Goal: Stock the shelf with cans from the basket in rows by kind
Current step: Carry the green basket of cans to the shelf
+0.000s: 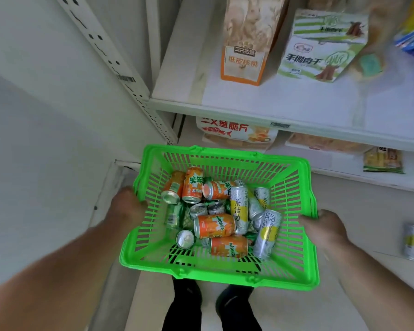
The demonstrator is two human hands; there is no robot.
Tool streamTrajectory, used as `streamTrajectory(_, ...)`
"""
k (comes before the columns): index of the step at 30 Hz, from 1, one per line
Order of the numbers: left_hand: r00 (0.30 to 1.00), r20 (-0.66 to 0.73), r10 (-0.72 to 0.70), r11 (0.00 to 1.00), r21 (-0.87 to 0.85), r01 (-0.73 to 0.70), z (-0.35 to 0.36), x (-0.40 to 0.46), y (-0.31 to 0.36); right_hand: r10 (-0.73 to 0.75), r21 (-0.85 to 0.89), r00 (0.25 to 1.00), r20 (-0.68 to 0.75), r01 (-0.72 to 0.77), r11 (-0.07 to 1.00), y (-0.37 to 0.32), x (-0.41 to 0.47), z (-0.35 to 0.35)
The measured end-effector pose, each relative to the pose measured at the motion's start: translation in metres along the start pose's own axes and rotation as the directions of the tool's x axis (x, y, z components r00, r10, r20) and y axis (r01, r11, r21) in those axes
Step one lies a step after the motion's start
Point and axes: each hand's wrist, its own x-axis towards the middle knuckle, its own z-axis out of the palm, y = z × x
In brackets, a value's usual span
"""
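Left hand (127,204) and right hand (325,229) gripped opposite rims of the green basket (225,271), held before the shelf (285,115); mixed cans (214,225) lay jumbled inside, so level carrying seemed wise

One green basket (294,278) is holding five orange cans (214,225), four tall silver-and-yellow cans (268,232) and several green cans (175,216), partly hidden; two hands are gripping it.

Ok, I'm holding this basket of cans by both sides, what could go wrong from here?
The green basket is held only at its side rims by the left hand and right hand, so a tilt could shift it. The orange Mirinda cans and silver-yellow tea cans lie loose and mixed, so they may roll or dent.
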Motion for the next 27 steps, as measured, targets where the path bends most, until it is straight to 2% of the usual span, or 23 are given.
streamTrajectory(6, 0.999, -0.017, 0.043, 0.999, -0.018, -0.044, 0.041, 0.075, -0.009, 0.018, -0.014, 1.0, -0.025, -0.018, 1.0, -0.014, 0.058, 0.057)
streamTrajectory(18, 0.999, -0.051, 0.019, 0.996, -0.086, -0.023, 0.088, 0.173, -0.017, 0.031, 0.027, 0.996, -0.079, -0.029, 0.999, -0.023, 0.124, 0.142)
streamTrajectory(27, 0.982, -0.128, -0.141, 0.934, -0.346, 0.089, 0.112, 0.204, -0.026, 0.032, 0.023, 0.998, -0.054, -0.031, 0.999, -0.021, 0.146, 0.183)
